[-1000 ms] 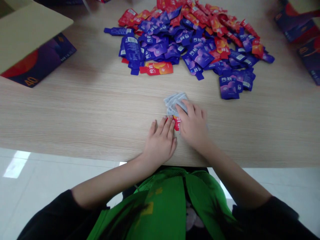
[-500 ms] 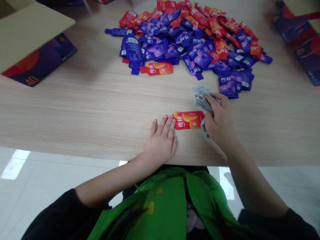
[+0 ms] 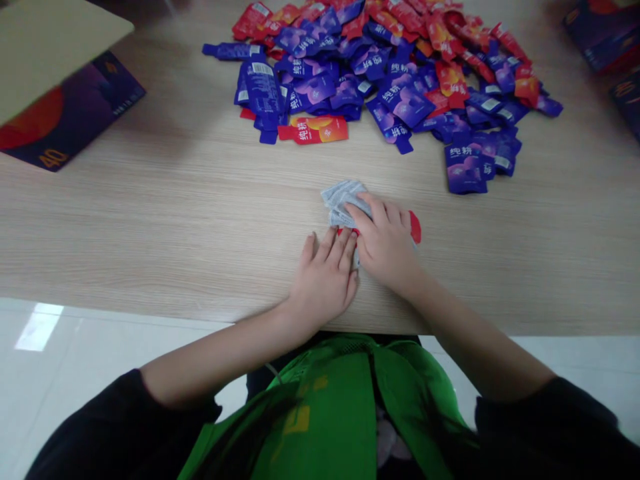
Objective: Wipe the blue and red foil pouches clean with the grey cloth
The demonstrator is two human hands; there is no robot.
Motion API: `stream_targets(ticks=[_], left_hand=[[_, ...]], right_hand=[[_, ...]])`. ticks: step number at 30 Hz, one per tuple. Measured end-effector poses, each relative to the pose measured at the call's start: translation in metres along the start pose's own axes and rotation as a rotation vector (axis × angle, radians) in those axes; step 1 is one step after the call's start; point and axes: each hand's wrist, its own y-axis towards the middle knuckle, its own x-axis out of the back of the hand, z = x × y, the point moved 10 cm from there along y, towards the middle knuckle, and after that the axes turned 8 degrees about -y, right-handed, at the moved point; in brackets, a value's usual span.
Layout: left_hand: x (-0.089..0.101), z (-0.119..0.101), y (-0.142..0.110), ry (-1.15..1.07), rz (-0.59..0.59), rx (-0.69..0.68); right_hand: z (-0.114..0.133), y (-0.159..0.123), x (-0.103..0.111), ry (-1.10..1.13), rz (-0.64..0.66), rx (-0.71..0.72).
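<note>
“One red pouch [image 3: 415,228], nearly covered. By what?”

“By my right hand [image 3: 385,247] and the gray cloth [image 3: 345,197] it holds, fingers curved over the fabric. Part of the cloth spreads past my fingertips, on the far side of the grip; how tightly the fingers close on it, I cannot tell.”

“Where does the pouch show?”

“Its rounded end pokes out just to the right of my right hand. A sliver of red shows at the opposite end, under the fingertips of my left hand [image 3: 323,283], which lies palm down on the wood-grain table [image 3: 200,220], fingers slightly spread, grasping nothing.”

“And beyond your grip?”

“Well ahead of both hands, a heap of blue and red pouches [image 3: 310,90]. A single orange-and-red pouch [image 3: 320,130] lies flat at the heap's near edge, ahead of the cloth.”

“To either side?”

“Well to the left of my left hand, a printed box [image 3: 75,120] marked 40, its pale flap [image 3: 55,47] folded out. Far to the right of my right hand, dark printed boxes [image 3: 605,33], cut off by the frame.”
</note>
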Motion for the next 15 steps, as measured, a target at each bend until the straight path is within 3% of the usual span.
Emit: stream_targets(ticks=[6, 15], left_hand=[[0.0, 0.001, 0.004, 0.004, -0.005, -0.011], [-0.002, 0.001, 0.002, -0.002, -0.019, -0.001]], right_hand=[[-0.024, -0.007, 0.004, -0.055, -0.035, -0.085], [-0.093, -0.026, 0.008, 0.044, -0.09, -0.305]])
